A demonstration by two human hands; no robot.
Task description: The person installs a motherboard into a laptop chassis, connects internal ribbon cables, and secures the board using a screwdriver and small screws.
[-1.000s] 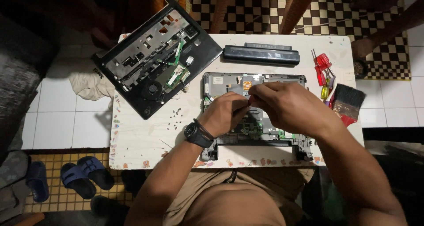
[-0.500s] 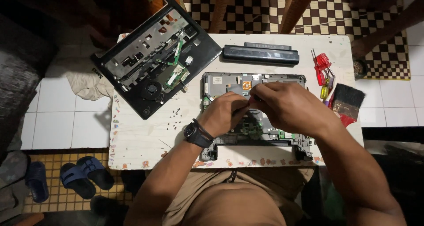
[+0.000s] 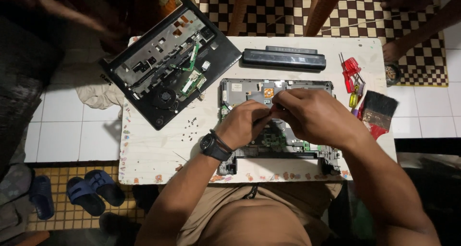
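An opened laptop base [image 3: 240,90] with its green and grey circuit board exposed lies on the white table [image 3: 158,145] in front of me. My left hand [image 3: 242,123], with a black watch [image 3: 211,145] on the wrist, and my right hand [image 3: 312,116] rest on the board. Their fingertips are pinched together over its middle, just below a small orange patch [image 3: 269,92]. Whatever sits between the fingertips is hidden by the fingers.
A black laptop top case [image 3: 163,66] lies upside down at the table's back left, and a long black battery [image 3: 283,58] lies behind the board. Small loose screws [image 3: 189,128], red-handled screwdrivers [image 3: 350,70] and a brush [image 3: 377,109] are nearby. Another person's foot [image 3: 394,51] stands by the far right corner.
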